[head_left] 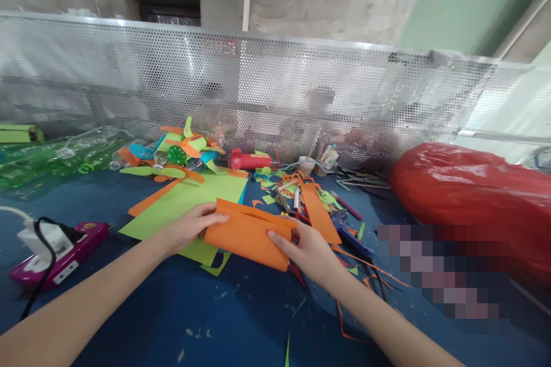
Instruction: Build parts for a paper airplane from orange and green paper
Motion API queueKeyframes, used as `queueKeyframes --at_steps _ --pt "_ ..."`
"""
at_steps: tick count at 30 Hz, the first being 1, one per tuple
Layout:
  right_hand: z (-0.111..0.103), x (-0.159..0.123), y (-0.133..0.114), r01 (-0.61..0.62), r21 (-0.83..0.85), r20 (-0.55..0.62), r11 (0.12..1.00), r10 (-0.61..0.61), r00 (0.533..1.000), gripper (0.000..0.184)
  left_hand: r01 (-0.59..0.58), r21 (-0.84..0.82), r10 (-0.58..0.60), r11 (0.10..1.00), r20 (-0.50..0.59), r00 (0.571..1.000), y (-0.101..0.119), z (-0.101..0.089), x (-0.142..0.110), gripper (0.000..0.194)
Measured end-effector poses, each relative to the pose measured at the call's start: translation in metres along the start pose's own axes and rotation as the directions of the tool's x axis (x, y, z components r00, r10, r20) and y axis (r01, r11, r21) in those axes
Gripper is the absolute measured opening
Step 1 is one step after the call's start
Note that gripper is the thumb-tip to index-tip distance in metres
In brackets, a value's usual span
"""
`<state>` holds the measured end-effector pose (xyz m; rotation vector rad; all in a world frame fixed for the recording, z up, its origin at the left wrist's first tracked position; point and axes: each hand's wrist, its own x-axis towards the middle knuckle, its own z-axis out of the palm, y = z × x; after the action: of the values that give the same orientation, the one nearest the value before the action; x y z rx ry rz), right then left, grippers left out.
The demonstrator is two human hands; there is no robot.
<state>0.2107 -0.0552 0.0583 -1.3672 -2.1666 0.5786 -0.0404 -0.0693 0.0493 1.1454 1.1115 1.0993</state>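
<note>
A sheet of orange paper [249, 238], curled over on itself into a loose roll, is held level above the blue table. My left hand [200, 226] grips its left end, thumb on top. At the right end, my right hand [303, 246] pinches it with the thumb on the front face; the other fingers are partly hidden behind. Beneath and behind my left hand lie light green paper sheets [185, 203]. Just beyond my right hand are an orange paper strip [318, 215], a white marker [297, 198] and a blue glue gun [355, 241].
A purple power strip [92, 235] with plugs sits at left. Green plastic bottles [55, 157], paper propellers [185, 146], a red bottle [252, 159] and cups of pens [306, 165] line the perforated metal screen [267, 80]. A red plastic bag [469, 195] bulges at right. Paper scraps are scattered about.
</note>
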Motion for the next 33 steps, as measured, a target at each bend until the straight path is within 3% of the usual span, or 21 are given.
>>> queueKeyframes --at_steps 4,7,13,19,25,29,33 --pt "0.001 0.000 0.000 -0.009 0.049 0.030 0.999 0.007 1.000 0.057 -0.014 0.023 0.017 1.000 -0.122 0.992 -0.003 0.004 0.001 0.018" --pt "0.002 0.000 0.000 -0.019 0.099 0.046 0.995 0.014 0.999 0.056 -0.049 0.002 0.048 0.999 -0.144 0.988 -0.005 0.008 0.002 0.028" --pt "0.000 0.000 -0.004 -0.068 0.104 0.085 0.992 0.059 0.995 0.060 -0.010 -0.013 0.009 1.000 -0.073 0.997 -0.005 0.002 0.004 0.026" --pt "0.004 -0.002 -0.002 0.102 0.155 -0.017 0.983 -0.101 0.995 0.042 -0.024 0.022 0.024 0.999 0.002 1.000 -0.001 -0.007 0.005 0.020" --pt "0.005 -0.003 0.000 0.174 0.155 -0.038 0.972 -0.170 0.985 0.036 -0.060 0.088 0.053 0.994 0.072 0.996 0.004 -0.011 0.005 0.017" --pt "0.003 -0.001 -0.003 0.094 0.181 0.021 0.979 -0.100 0.995 0.039 -0.061 0.083 0.054 0.995 0.086 0.995 0.002 -0.012 0.008 0.019" --pt "0.004 0.005 -0.003 0.017 0.325 0.083 0.946 -0.046 0.996 0.038 -0.077 0.101 0.066 0.992 0.110 0.992 -0.001 -0.015 0.012 0.022"
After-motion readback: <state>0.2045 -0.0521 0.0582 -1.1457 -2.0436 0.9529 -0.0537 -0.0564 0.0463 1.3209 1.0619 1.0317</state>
